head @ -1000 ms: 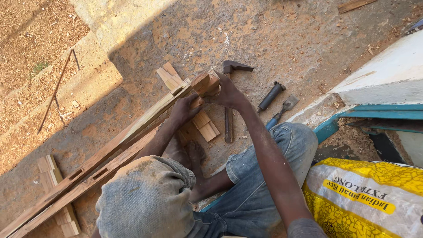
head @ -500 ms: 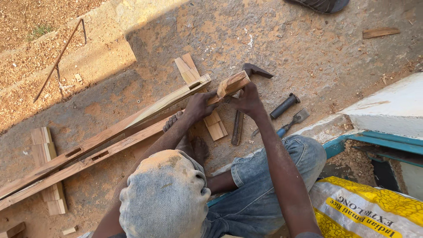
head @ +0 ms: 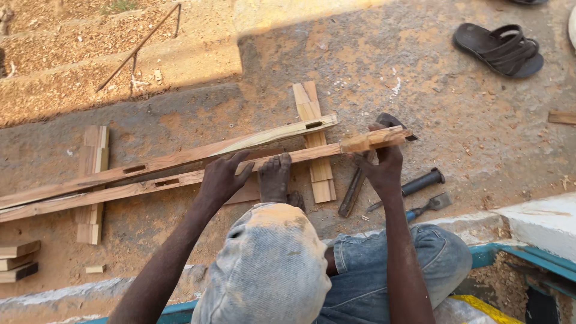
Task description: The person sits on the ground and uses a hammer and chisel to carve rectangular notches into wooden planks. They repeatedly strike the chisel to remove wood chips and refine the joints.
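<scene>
A long wooden rail (head: 198,176), reddish-brown with a pale, shaved tenon at its right end, lies nearly flat across short crosspieces on dusty ground; a rectangular mortise slot is cut towards its left; it runs just beside a second, paler slotted rail (head: 180,158); its right end is raised slightly.

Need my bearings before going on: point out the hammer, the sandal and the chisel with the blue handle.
hammer (head: 353,191), head view, on its wooden handle.
sandal (head: 499,49), head view, on its straps.
chisel (head: 428,205), head view, on its shaft just past the blue handle.
</scene>
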